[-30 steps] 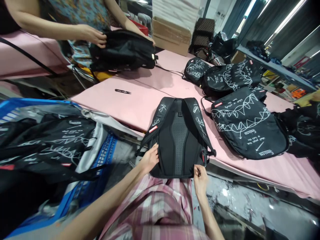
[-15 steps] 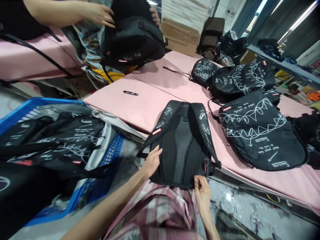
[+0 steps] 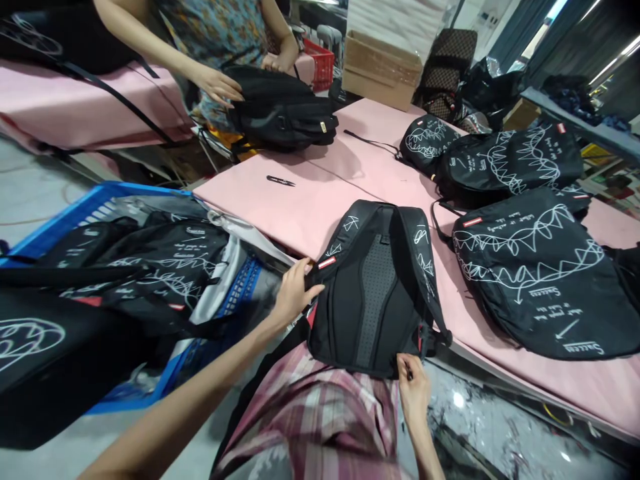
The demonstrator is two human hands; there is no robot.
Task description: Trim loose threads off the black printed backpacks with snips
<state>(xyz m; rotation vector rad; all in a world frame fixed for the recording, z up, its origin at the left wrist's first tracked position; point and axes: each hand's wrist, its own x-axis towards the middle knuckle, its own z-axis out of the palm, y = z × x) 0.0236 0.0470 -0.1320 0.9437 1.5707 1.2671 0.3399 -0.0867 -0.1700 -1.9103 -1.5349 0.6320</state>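
A black backpack (image 3: 345, 313) rests with its padded back panel up, partly on the pink table edge and partly against the plaid-clothed lap. Its shoulder straps, with white scribbles and a small red label, point away from me. My left hand (image 3: 295, 293) grips the bag's left side near that label, thumb over the panel. My right hand (image 3: 414, 388) is closed at the lower right corner, fingertips pinching the edge. A small dark object (image 3: 409, 371) shows between its fingers; its kind is unclear.
Thread snips (image 3: 280, 181) lie on the pink table (image 3: 320, 197). More printed backpacks (image 3: 535, 273) are on the right. A blue crate (image 3: 165, 383) full of bags stands at left. Across the table, a co-worker's hands (image 3: 217, 85) touch another black backpack (image 3: 280, 110). Behind sits a cardboard box (image 3: 380, 73).
My left hand has shifted up and outward along the bag's left side. My right hand stays at the lower corner. The co-worker's backpack has been lowered onto the table. The view has turned slightly left.
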